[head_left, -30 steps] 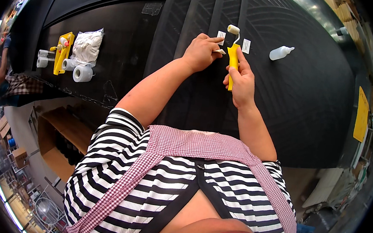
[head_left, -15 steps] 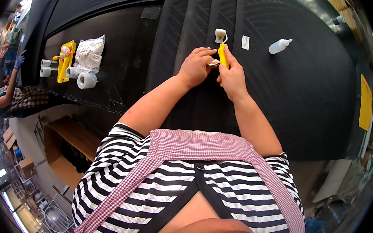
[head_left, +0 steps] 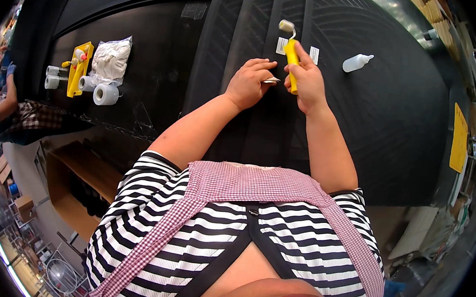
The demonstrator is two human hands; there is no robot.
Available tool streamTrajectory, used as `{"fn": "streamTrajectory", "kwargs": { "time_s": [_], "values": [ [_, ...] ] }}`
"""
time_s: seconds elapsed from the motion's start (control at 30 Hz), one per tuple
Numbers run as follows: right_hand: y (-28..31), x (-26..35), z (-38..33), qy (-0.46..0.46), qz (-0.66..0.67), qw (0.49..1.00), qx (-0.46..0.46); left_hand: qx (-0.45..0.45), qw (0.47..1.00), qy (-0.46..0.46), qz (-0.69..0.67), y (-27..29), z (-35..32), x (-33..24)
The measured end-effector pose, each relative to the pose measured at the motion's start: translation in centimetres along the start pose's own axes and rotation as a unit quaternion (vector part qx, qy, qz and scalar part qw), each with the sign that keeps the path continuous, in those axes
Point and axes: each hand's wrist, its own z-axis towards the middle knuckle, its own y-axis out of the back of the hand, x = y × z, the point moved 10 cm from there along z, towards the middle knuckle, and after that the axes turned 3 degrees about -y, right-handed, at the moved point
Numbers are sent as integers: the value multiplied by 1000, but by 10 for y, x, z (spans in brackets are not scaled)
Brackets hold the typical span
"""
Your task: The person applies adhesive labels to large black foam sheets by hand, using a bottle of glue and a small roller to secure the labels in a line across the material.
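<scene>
My right hand (head_left: pixel 308 85) is closed around the yellow handle of a small paint roller (head_left: pixel 293 50). The roller's white head points away from me, just past a white label (head_left: pixel 281 46) on the black sheet (head_left: pixel 365 120). A second white label (head_left: pixel 314 55) lies to the right, close to my right knuckles. Between the fingers of my left hand (head_left: pixel 248 84), near the roller handle, are thin white pieces like folded paper or labels (head_left: pixel 272 80); how many is hidden. Farther right, a white squeeze bottle (head_left: pixel 357 63) lies on its side.
At the left are a yellow tray (head_left: pixel 80 72) with small items in it, several clear tape rolls (head_left: pixel 105 95) and a plastic bag of white cloth (head_left: pixel 111 61). A yellow perforated panel (head_left: pixel 459 138) is at the right edge. Another person (head_left: pixel 6 111) works at the far left.
The roller has moved away from me and a little right, off the left label, which now shows fully. My left hand has hardly moved and keeps its white pieces.
</scene>
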Motion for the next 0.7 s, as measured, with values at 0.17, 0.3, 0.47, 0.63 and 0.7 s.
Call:
{"fn": "streamTrajectory", "kwargs": {
  "time_s": [0.17,0.3,0.47,0.63,0.7],
  "values": [
    [9,0,-34,19,-4,1000,-17,-2,1000,5,-11,2,-1,0],
    [-1,-25,-47,8,-65,998,-8,-20,1000,-7,-11,4,-2,1],
    [-5,-42,-46,-12,-103,994,-32,-48,998,3,-49,9,-6,6],
    [-8,-41,-59,-23,-118,992,-27,-53,997,0,-54,10,-5,4],
    [-9,-40,-66,-33,-129,991,-20,-53,997,2,-55,10,-5,4]
  ]
}}
